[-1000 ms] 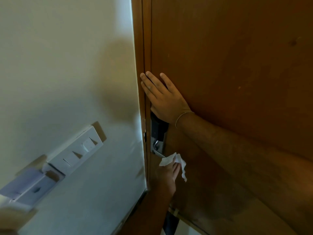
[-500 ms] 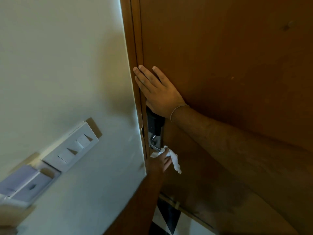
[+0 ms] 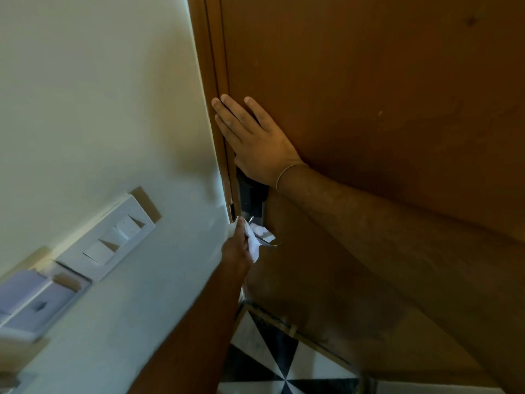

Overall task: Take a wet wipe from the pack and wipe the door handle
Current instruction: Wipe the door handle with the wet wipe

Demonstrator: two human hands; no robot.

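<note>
A brown wooden door (image 3: 369, 81) fills the right side. On its left edge is a dark lock plate (image 3: 251, 197) with a silver door handle (image 3: 271, 244) below it, mostly covered. My left hand (image 3: 235, 247) reaches up from below and is shut on a crumpled white wet wipe (image 3: 254, 244), pressing it against the handle. My right hand (image 3: 255, 140) lies flat on the door just above the lock plate, fingers spread, holding nothing. The wipe pack is not in view.
A pale wall (image 3: 99, 109) stands left of the door frame. It carries a white switch plate (image 3: 110, 240) and a second white plate (image 3: 37, 302) lower left. Black-and-white floor tiles (image 3: 270, 356) show below the door's edge.
My left hand has carried the wipe up and left, from just below the handle onto it. My right hand stays flat on the door. More floor shows at the bottom.
</note>
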